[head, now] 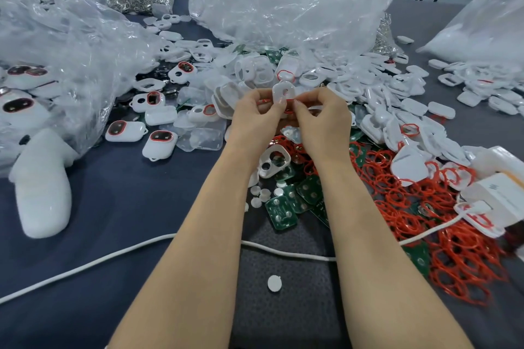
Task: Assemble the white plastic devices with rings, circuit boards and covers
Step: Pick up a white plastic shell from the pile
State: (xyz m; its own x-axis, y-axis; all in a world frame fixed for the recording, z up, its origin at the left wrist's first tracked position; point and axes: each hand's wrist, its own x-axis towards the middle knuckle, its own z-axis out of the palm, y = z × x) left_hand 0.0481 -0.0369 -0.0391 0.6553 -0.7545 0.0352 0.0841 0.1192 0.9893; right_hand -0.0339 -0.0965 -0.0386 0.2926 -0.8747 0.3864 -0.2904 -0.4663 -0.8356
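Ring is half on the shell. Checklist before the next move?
1. Shell held: ok. The left hand grips the white shell above the parts.
2. Ring in hand: ok. The right hand pinches the red ring at the shell's lower edge.
3. Ring seated all round: cannot tell; the hands hide most of it.
4. Next part near: ok. The green circuit boards lie on the table just below the hands.
5. Spare rings: ok. The red ring pile lies beside the right forearm.
6. Arm path clear: not ok. The white cable runs under both forearms and might snag.
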